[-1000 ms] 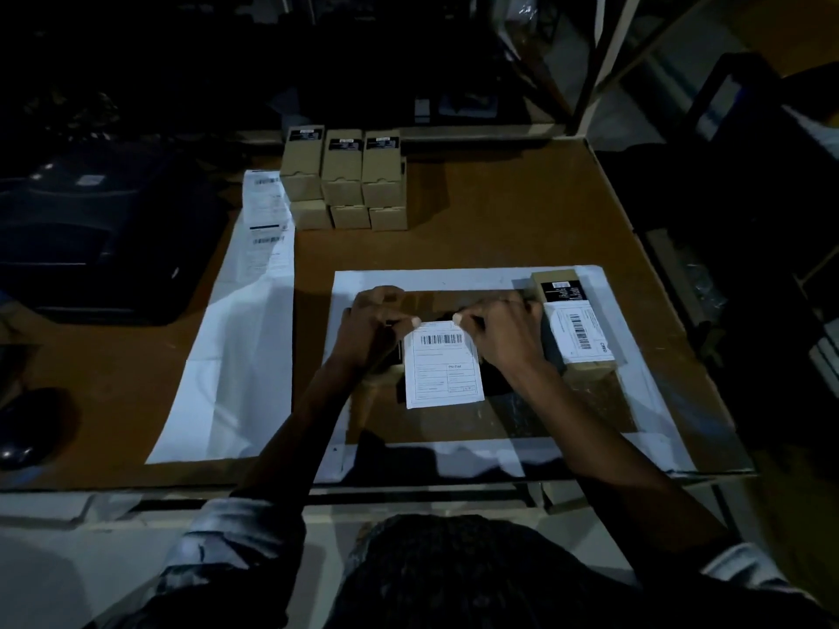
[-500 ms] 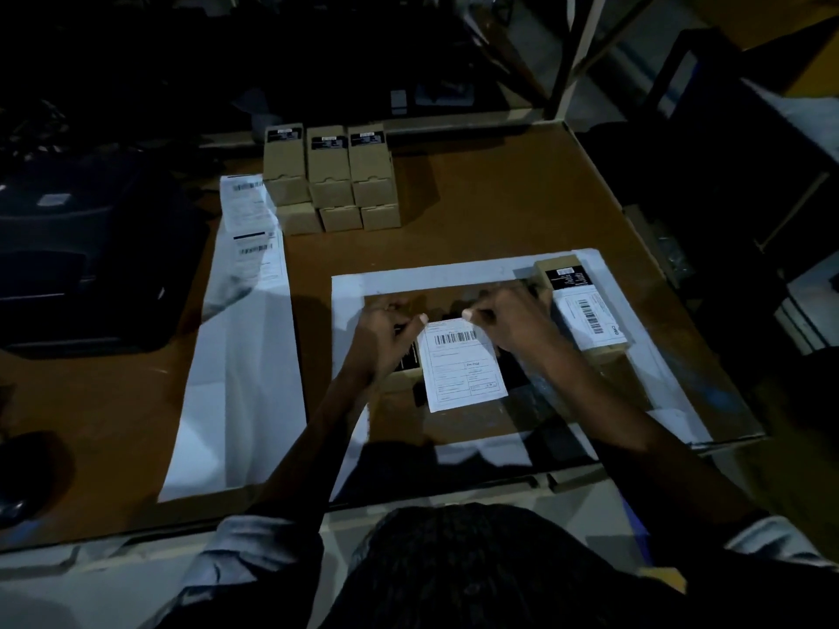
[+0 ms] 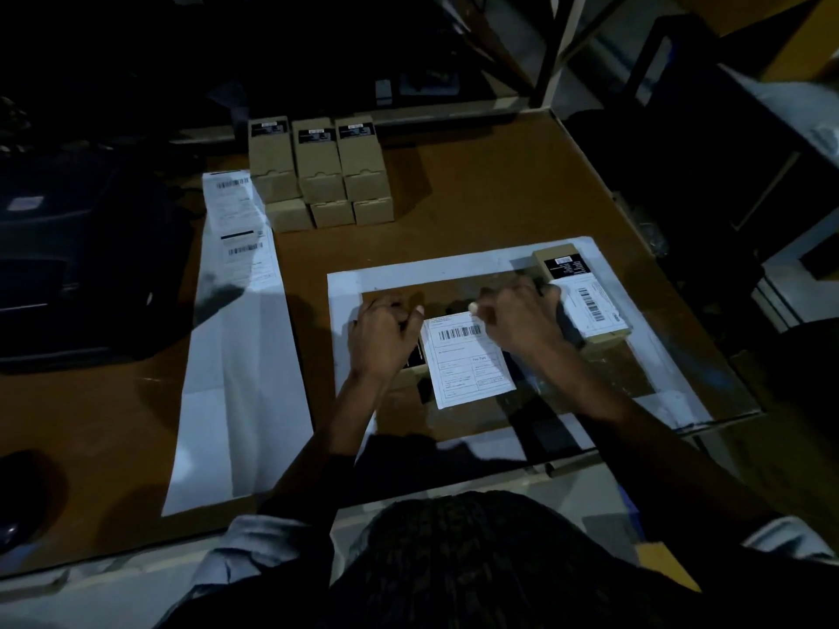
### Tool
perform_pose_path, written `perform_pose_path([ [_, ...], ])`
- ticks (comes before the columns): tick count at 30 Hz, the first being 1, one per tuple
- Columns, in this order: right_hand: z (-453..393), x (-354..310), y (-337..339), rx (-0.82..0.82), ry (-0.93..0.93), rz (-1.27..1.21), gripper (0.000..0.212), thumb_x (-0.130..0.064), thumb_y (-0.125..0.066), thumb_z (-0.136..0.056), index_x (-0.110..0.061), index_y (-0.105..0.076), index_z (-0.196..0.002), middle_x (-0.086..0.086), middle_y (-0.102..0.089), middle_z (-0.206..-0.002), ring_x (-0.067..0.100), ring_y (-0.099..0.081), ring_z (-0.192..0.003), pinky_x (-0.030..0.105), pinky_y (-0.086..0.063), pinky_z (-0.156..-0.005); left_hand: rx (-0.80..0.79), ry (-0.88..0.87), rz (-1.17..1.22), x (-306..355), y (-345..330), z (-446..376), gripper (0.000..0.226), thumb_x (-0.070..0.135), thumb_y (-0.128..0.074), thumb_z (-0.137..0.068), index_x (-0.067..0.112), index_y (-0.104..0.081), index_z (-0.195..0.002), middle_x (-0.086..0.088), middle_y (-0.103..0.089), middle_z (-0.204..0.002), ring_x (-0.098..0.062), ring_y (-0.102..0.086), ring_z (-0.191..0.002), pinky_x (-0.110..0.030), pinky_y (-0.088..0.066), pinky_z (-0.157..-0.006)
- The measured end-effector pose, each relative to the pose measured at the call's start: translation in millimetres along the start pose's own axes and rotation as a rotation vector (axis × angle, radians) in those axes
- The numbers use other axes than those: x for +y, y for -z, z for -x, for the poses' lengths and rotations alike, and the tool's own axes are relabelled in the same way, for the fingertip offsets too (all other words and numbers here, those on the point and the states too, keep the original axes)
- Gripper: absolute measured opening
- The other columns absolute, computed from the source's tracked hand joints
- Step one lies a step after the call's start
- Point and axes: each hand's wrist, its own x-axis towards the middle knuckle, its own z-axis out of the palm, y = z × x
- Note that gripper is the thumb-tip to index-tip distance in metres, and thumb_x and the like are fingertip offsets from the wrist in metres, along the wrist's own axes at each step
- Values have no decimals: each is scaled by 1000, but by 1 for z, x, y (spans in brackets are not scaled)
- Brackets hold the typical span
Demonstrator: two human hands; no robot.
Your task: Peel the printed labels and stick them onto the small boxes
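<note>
Your left hand (image 3: 386, 331) and right hand (image 3: 515, 317) sat close together over the marked work area, each pinching a top corner of the label (image 3: 467, 358). Your left thumb and curled fingers held the label's upper left corner; your right fingertips held the upper right corner. The label hung between them, barcode at the top, its lower part lying over the box (image 3: 415, 365) beneath it. That box was mostly hidden by the label and your left hand, so only its dark end and a strip of brown side showed. Whether the label had already stuck to it could not be told.

Just right of your right hand lay a labelled box (image 3: 585, 301), touching or nearly touching your knuckles. Both boxes sat inside the white frame (image 3: 454, 265) on the brown table (image 3: 476, 197).

At the far side of the table stood a stack of boxes (image 3: 318, 170), three across and two levels high. Beside the stack, to its left, the strip of labels (image 3: 236, 220) ran toward you, with printed labels at its far end and blank backing nearer you. A dark printer (image 3: 68, 265) sat left of the strip.
</note>
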Motion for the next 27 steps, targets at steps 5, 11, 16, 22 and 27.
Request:
perform_pose_path([
  [5,3,-42,-11,-21,59,-2,12,-16,-62,-93,-24,-71,-95,-2,-66,-107,26,-40,-127,48,-24,-98,-9,16,106,-2,-4,-1,58,59,-39,-92,18,-78,-78,4,-73,-115,-22,-66,-98,-46,-54,-84],
  [11,9,-39,-14,10,93,-43,14,-26,-62,-95,-30,-74,-102,-4,-68,-113,27,-42,-129,51,-24,-102,-2,-20,106,-2,-3,0,44,43,-54,-97,13,-76,-73,-3,-72,-117,-21,-66,-104,-47,-53,-89],
  [16,5,4,-11,71,-74,-74,18,-32,-62,-97,-29,-76,-109,5,-67,-116,31,-39,-131,56,-22,-106,-4,-23,87,-1,-1,-1,47,44,-53,-95,17,-70,-61,-3,-71,-122,-23,-65,-110,-48,-52,-86],
  [22,6,-57,-25,16,70,-103,19,-12,-63,-92,-25,-74,-100,-2,-68,-112,25,-43,-125,49,-26,-98,5,-31,134,4,3,1,42,35,-57,-97,11,-74,-67,-3,-72,-118,-24,-68,-99,-46,-53,-87],
  [27,6,-35,-13,8,29,-55,21,-23,-58,-98,-33,-75,-106,-1,-67,-117,27,-44,-130,53,-20,-104,5,-23,75,7,8,5,44,45,-52,-98,12,-79,-85,-2,-76,-105,-19,-67,-78,-34,-52,-73],
])
